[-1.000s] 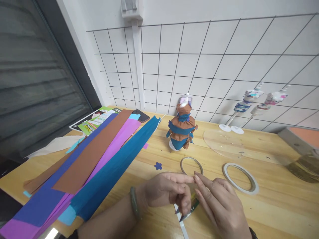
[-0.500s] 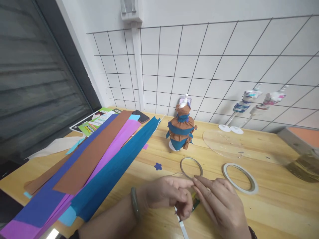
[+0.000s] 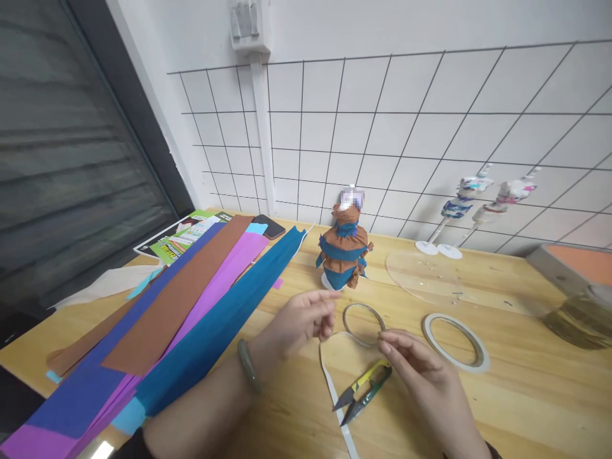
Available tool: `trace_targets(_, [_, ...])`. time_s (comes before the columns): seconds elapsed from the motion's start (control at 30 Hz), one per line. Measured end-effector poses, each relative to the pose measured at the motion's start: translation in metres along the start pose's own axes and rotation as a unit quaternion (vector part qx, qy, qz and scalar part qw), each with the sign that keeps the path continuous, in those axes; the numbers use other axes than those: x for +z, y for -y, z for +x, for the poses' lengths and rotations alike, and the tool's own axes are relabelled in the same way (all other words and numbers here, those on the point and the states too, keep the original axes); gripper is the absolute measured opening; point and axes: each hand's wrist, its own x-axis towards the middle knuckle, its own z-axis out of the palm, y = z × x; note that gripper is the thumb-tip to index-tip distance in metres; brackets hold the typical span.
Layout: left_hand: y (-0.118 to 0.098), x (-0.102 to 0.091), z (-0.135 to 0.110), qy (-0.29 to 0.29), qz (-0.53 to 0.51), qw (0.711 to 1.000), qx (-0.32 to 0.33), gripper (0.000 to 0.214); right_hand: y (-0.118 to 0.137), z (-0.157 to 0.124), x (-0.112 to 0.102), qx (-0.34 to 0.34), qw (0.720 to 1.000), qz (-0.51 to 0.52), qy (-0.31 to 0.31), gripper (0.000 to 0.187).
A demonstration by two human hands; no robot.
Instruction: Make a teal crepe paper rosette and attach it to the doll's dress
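My left hand (image 3: 306,319) hovers over the table before a paper-wrapped figure (image 3: 347,245) in brown and teal. Its index finger is stretched out and the others are loosely curled; nothing shows in it. My right hand (image 3: 428,376) pinches thumb and index finger together; whatever they hold is too small to make out. Beside those fingertips lie yellow-and-green thread snips (image 3: 363,390), blades pointing left. A narrow white strip (image 3: 347,440) passes under the blades and curves up toward a thin tape roll (image 3: 345,317). A wider white tape roll (image 3: 480,357) lies to the right.
Long crepe paper strips (image 3: 229,306) in teal, purple, brown and blue cover the left side. A phone (image 3: 270,226) lies behind them. Two decorated sticks on white bases (image 3: 449,252) stand at the back, beside a clear disc (image 3: 421,280). An amber container (image 3: 581,322) stands far right.
My hands have parted: the left went up and to the left, while the right stayed near its place, fingers now pinched. The snips are uncovered. The blue paper flower is out of sight.
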Motion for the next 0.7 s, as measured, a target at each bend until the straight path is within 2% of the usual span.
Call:
trace_targets(0.07, [-0.011, -0.001, 0.004, -0.032, -0.036, 0.999, 0.019, 0.031, 0.002, 0.001, 0.002, 0.018, 1.0, 0.022, 0.006, 0.022])
trace_targets(0.17, [-0.024, -0.001, 0.014, -0.044, -0.07, 0.996, 0.039, 0.025, 0.007, 0.003, 0.004, 0.067, 0.996, 0.062, 0.017, 0.025])
trace_targets(0.23, [-0.029, 0.001, 0.023, -0.038, -0.121, 0.991, 0.039, 0.02, 0.011, 0.006, 0.003, 0.094, 0.992, 0.074, 0.026, 0.027])
trace_targets(0.33, [-0.032, 0.005, 0.037, -0.007, -0.21, 0.978, 0.011, 0.008, 0.019, 0.012, 0.0, 0.098, 0.993, 0.052, 0.039, 0.026])
trace_targets(0.53, [-0.03, 0.01, 0.051, 0.028, -0.273, 0.962, -0.006, 0.016, 0.039, 0.032, 0.004, 0.051, 0.999, 0.003, 0.0, 0.026])
trace_targets(0.7, [-0.029, 0.012, 0.053, 0.041, -0.283, 0.958, -0.01, 0.015, 0.05, 0.05, 0.023, -0.056, 0.998, 0.0, -0.01, 0.027])
